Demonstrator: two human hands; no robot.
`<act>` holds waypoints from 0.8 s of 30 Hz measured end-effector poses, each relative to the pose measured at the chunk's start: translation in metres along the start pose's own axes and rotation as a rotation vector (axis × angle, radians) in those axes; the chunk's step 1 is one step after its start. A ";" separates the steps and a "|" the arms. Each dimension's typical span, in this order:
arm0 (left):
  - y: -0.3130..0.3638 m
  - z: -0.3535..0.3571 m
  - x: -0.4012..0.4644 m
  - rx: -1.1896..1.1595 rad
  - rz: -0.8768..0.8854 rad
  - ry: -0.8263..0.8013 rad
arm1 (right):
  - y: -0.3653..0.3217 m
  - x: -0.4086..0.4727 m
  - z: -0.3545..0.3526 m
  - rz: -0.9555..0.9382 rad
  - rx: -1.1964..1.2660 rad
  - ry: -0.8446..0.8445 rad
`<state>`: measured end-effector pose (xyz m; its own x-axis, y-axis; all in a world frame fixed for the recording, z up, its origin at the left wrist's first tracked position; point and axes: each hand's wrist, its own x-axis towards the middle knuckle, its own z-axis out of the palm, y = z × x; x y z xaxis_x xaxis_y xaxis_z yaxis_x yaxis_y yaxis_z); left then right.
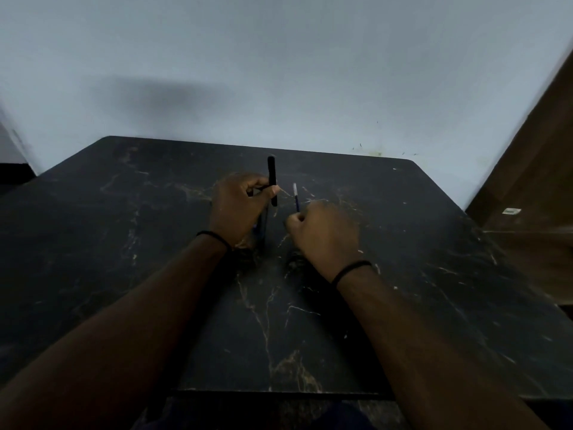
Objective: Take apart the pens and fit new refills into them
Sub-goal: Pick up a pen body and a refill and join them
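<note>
My left hand (240,207) pinches a black pen barrel (272,180) upright between thumb and fingers, over the middle of the dark marble table (403,274). A second dark pen part (263,225) seems tucked lower in the same hand, pointing down; it is dim and partly hidden. My right hand (322,237) is closed around a thin refill (296,197), blue with a pale upper end, which sticks up from the fist. The refill stands just right of the barrel, apart from it.
The table's far edge meets a pale wall (279,72). A brown wooden panel (533,181) rises at the right. The near table edge (279,394) runs between my forearms. Black bands circle both wrists.
</note>
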<state>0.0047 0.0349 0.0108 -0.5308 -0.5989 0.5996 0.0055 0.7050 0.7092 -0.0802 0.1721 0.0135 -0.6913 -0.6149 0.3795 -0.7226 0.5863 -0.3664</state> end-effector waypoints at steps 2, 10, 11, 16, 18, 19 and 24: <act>-0.002 -0.002 0.001 0.060 0.006 0.002 | 0.000 0.001 -0.008 -0.021 0.136 0.040; 0.000 -0.003 0.001 0.121 0.037 -0.015 | 0.000 0.001 -0.019 -0.030 0.214 0.110; 0.000 -0.003 0.001 0.121 0.037 -0.015 | 0.001 0.001 -0.019 -0.035 0.219 0.103; 0.001 -0.003 -0.001 0.114 0.062 -0.038 | 0.002 0.001 -0.019 -0.052 0.215 0.154; 0.002 -0.004 0.000 0.120 0.058 -0.061 | 0.004 0.001 -0.019 -0.055 0.240 0.162; 0.002 -0.004 0.000 0.127 0.063 -0.068 | 0.005 0.001 -0.019 -0.064 0.264 0.158; 0.003 -0.005 0.002 0.243 0.120 -0.074 | 0.008 -0.001 -0.013 -0.113 0.604 0.084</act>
<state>0.0084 0.0344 0.0159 -0.5995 -0.4828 0.6383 -0.1271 0.8449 0.5197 -0.0853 0.1842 0.0218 -0.6261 -0.5978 0.5007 -0.6793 0.1029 -0.7266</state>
